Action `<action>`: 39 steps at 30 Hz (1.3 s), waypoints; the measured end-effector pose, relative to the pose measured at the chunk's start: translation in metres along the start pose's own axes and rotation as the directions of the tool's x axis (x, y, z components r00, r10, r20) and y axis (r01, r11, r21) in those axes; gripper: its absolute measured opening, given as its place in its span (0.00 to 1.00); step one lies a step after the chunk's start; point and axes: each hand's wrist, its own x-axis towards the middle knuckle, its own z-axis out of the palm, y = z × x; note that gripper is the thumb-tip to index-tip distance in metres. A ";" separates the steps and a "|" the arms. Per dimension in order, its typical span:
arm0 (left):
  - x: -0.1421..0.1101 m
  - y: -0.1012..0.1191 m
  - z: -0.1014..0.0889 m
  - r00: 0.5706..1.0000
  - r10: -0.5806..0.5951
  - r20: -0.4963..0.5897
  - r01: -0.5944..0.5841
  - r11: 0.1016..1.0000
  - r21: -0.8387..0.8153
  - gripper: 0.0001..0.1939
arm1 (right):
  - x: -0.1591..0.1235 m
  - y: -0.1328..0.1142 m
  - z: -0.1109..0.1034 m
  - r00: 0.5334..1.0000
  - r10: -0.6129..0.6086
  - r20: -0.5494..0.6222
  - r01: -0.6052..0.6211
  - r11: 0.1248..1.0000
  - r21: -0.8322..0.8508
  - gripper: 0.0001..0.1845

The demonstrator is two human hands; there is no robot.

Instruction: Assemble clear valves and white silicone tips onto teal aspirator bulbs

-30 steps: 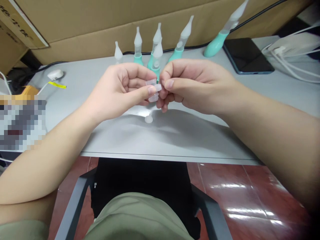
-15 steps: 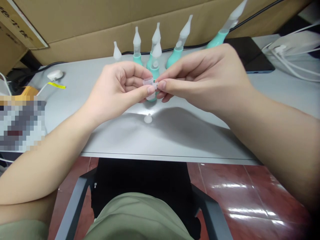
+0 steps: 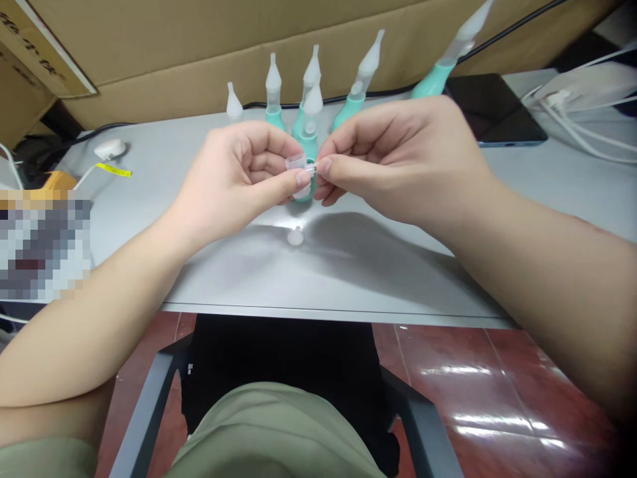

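Observation:
My left hand [image 3: 243,176] is closed around a short clear plastic tube [image 3: 297,161] with a small stub on its right side. The thumb and fingers of my right hand [image 3: 393,159] are pinched together at the end of that stub. What they grip there is too small to make out. Just below both hands, a small translucent plug [image 3: 295,236] with a round flange lies on the desk. Directly behind my fingers stands a teal bulb nasal aspirator [image 3: 309,143] with a clear neck and white tip, partly hidden.
Several more aspirators, such as one [image 3: 273,93] at centre and one [image 3: 354,99] leaning, line the back of the desk [image 3: 239,282]. A loose white tip [image 3: 233,103] stands left of them. A dark phone [image 3: 495,109] and white cables [image 3: 572,123] lie right; a white plug [image 3: 110,149] lies left.
My right hand has shifted slightly to the right and down, and more of the stub shows between my fingers. My left hand stays almost still on the tube.

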 end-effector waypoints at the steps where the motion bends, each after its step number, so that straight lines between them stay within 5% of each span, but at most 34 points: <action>1: 0.000 0.001 0.000 1.000 0.001 -0.002 -0.001 1.000 0.003 0.35 | 0.000 0.001 0.000 1.000 0.012 0.004 -0.012 1.000 0.008 0.19; 11: 0.001 -0.002 0.000 1.000 0.023 0.004 -0.023 0.998 -0.050 0.33 | 0.001 0.007 -0.001 0.999 0.023 0.048 -0.026 0.998 0.057 0.18; 19: 0.001 -0.005 0.002 0.998 0.043 -0.037 -0.044 0.998 -0.033 0.27 | -0.005 0.010 -0.004 0.982 -0.187 -0.030 0.180 0.971 -0.158 0.18; 39: -0.005 -0.002 0.002 0.991 0.134 -0.017 -0.134 0.991 -0.002 0.21 | -0.001 0.005 -0.007 0.997 -0.072 0.041 0.071 0.997 0.026 0.11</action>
